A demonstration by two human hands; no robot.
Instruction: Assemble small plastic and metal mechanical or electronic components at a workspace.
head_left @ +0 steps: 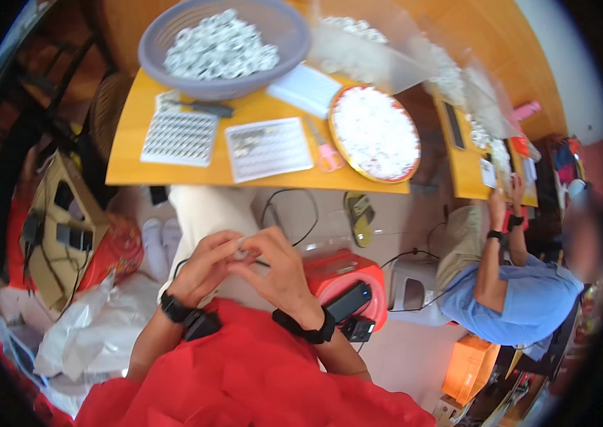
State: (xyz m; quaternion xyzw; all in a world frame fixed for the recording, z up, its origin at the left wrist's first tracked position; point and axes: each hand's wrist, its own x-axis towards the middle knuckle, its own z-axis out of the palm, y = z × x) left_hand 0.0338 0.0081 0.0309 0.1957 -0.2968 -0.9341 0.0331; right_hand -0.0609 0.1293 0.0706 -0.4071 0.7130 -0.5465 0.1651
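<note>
My left hand and my right hand meet in front of my red shirt, over my lap. Their fingertips pinch a tiny pale piece between them; its shape is too small to tell. Both wrists carry black bands. Ahead stands a yellow table with a grey basin full of small white pieces, two white grid trays, and a round tray of white pieces.
Pink scissors and a white box lie on the table. A red stool with a black device stands at my right. Another person in a blue shirt sits at a second table to the right. Clear plastic bags and a cardboard box sit left.
</note>
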